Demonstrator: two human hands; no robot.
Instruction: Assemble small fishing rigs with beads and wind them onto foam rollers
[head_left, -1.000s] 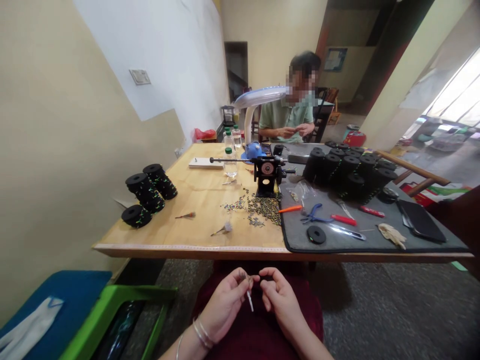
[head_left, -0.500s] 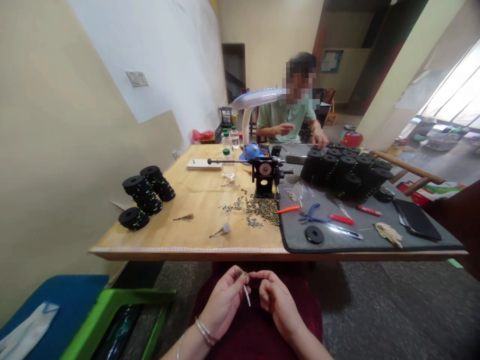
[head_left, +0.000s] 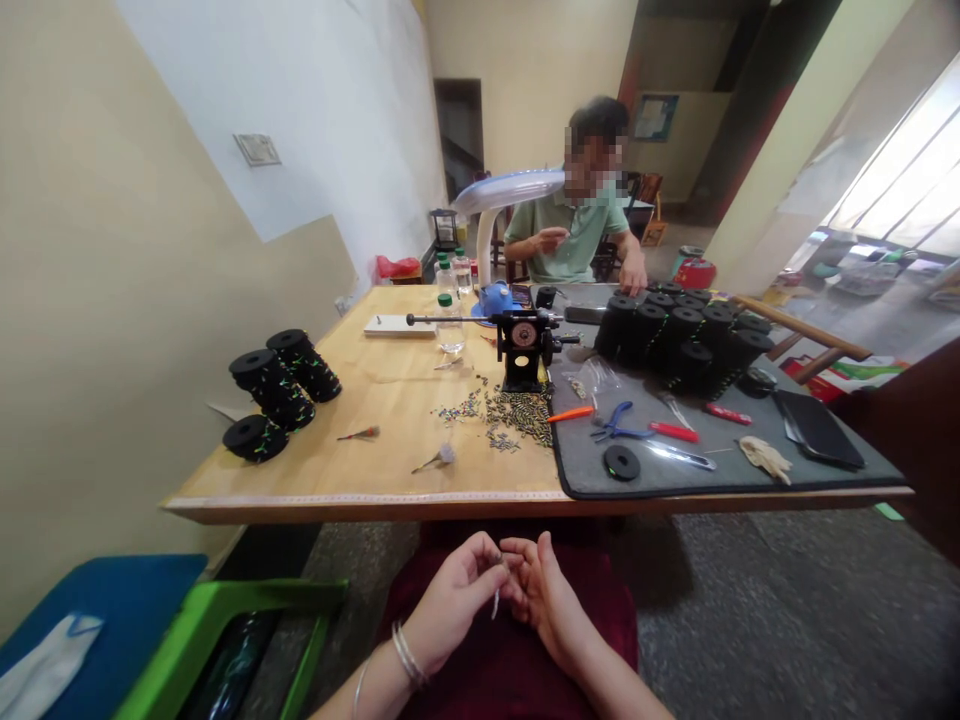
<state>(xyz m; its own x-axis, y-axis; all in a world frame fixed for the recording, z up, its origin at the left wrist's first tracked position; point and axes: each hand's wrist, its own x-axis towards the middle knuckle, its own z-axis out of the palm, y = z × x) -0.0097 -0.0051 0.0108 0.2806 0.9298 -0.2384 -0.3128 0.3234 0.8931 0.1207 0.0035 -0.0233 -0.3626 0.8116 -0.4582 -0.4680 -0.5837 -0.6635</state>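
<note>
Over the dark red cloth on my lap, below the table's front edge, my left hand (head_left: 466,590) pinches a small thing between thumb and fingers. A thin white strip (head_left: 495,604) hangs down from this pinch; its upper part is hidden and its kind is unclear. My right hand (head_left: 546,600) is beside it, thumb raised and apart, palm turned inward, its fingertips close to or touching the left fingertips. On the table ahead lie a small grey-tipped piece (head_left: 435,458) and an orange-tipped one (head_left: 358,433).
A black hand-cranked device (head_left: 523,345) stands mid-table behind a heap of tiny metal parts (head_left: 517,415). Black foam spools stand left (head_left: 255,440) and right (head_left: 686,330). Blue pliers (head_left: 621,424) lie on the grey mat (head_left: 592,484). A co-worker (head_left: 581,240) sits opposite, behind a lamp (head_left: 487,230).
My right hand has opened, its thumb lifting away from the curled fingers, and its fingers have moved in against the left fingertips. Less of the white strip shows. The view has shifted slightly.
</note>
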